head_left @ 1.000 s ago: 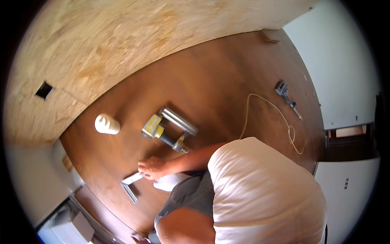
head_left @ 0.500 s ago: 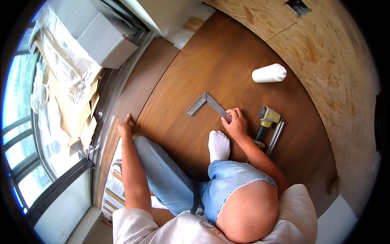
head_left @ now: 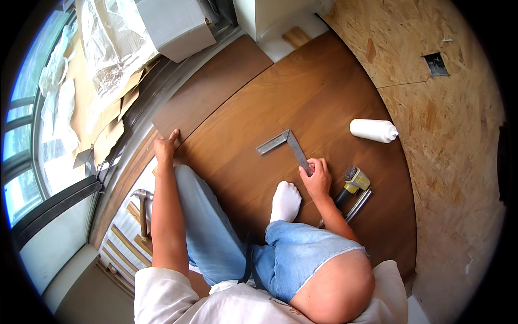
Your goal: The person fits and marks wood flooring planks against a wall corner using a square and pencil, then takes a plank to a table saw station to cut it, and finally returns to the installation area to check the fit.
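A brown wooden floor plank (head_left: pixel 213 86) lies along the window side, against the laid brown flooring (head_left: pixel 243 116). At its near end is my left hand (head_left: pixel 165 147), thumb over the corner and the other fingers curled, partly hidden. My right hand (head_left: pixel 318 179) pinches the blade end of a metal try square (head_left: pixel 295 147). The square lies on the flooring, its thicker stock pointing left. Just right of that hand rests a yellow and black nail gun (head_left: pixel 353 183), partly behind my forearm.
A white squeeze bottle (head_left: pixel 373 130) lies on its side at the right. Beyond the flooring's edge is chipboard (head_left: pixel 431 124) with a dark square cutout. By my left forearm sits a hammer (head_left: pixel 142 208) near wooden strips. A cardboard box (head_left: pixel 175 29) and plastic wrapping (head_left: pixel 110 48) lie by the window.
My view has turned and shifted, bringing more of the hammer and wooden strips into sight. Both hands keep their holds on the plank end and the try square.
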Demonstrator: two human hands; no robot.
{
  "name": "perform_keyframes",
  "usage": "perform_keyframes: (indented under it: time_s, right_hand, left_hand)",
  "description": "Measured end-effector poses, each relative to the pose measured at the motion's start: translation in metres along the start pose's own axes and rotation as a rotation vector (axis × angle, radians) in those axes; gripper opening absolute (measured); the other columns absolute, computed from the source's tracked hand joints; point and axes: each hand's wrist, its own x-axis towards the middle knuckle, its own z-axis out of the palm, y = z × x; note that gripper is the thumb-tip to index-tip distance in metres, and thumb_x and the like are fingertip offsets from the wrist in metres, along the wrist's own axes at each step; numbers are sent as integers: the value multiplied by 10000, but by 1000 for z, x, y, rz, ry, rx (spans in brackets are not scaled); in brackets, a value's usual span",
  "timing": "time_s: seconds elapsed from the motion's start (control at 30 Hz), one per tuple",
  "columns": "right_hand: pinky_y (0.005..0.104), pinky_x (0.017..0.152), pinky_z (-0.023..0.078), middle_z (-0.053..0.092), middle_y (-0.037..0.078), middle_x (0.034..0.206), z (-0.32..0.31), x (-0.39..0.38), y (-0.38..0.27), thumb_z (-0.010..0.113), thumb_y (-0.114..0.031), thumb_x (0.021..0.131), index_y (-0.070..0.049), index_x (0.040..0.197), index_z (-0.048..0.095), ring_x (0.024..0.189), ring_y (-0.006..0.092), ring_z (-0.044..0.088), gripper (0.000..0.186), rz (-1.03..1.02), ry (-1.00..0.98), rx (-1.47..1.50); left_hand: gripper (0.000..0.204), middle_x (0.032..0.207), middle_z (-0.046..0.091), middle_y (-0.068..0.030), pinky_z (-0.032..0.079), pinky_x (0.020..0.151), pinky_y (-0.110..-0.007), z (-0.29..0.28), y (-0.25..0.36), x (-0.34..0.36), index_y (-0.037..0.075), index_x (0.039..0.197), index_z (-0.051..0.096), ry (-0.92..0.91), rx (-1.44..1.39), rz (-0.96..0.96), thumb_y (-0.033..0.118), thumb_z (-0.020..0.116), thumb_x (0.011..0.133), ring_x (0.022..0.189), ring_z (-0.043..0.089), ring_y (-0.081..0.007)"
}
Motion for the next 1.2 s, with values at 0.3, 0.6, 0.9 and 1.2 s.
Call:
perform_keyframes:
  time_s: [0.3, 0.6, 0.9, 1.2]
  right_hand:
    - [414, 717, 561, 618, 66, 976, -4, 5, 1, 838, -218, 813, -94, 1020, 626, 828, 262, 679, 321, 3, -24, -14]
    - [429, 717, 558, 612, 70, 960, -2, 7, 6, 839, -212, 780, -89, 1000, 616, 816, 283, 664, 336, -14, -39, -57]
    - [335, 686, 541, 609, 52, 929, -8, 16, 0, 822, -148, 806, -51, 1028, 636, 737, 188, 614, 305, -21, -18, 212]
    - [186, 648, 412, 573, -68, 885, 5, 55, -67, 738, -106, 914, 7, 1113, 663, 727, 9, 463, 241, 278, -170, 1030]
  left_hand:
    - [604, 1008, 758, -256, 534, 875, -436, -3, 25, -19, -92, 1094, 736, -72, -130, 94, 433, 860, 820, 956, 728, -378]
    - [617, 1038, 753, -271, 528, 904, -437, -14, 47, -38, -81, 1124, 741, -70, -80, 3, 435, 862, 808, 980, 728, -377]
    - [498, 1190, 640, -229, 477, 1003, -460, 11, 58, -63, -23, 1161, 670, 380, 209, 468, 303, 834, 821, 1131, 605, -367]
    - [562, 1169, 724, -185, 556, 907, -405, 66, 157, -212, 11, 1415, 566, -815, -499, 600, 372, 688, 1002, 1045, 710, -289]
